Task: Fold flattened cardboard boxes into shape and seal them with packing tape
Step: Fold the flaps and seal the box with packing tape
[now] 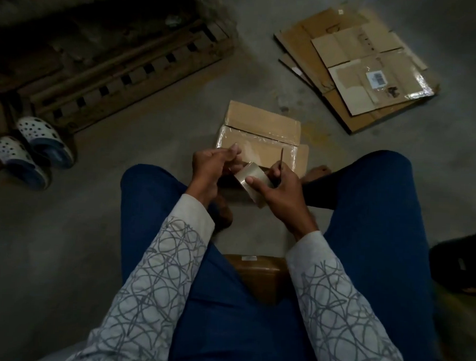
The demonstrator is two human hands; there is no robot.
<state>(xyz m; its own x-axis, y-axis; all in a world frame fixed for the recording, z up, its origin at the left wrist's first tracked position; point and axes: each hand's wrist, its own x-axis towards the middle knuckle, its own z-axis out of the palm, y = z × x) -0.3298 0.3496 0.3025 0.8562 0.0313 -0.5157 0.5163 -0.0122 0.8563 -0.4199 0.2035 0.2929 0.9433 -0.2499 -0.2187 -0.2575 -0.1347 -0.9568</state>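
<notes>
Here, near the box, our right hand grips the tape roll, left hand pinching the tape end; slack may self-stick.

I assess this as a storeroom or packing area: bare concrete floor, wooden pallet at ten o'clock, flattened cartons stacked at one o'clock, clogs at nine.

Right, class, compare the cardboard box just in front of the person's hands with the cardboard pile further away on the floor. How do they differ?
The box is folded up into shape; the pile lies flat. The box is one item; the pile is several sheets stacked. The box sits close by; the pile lies further off, to the right. Both are brown cardboard bearing shiny clear tape.
</notes>
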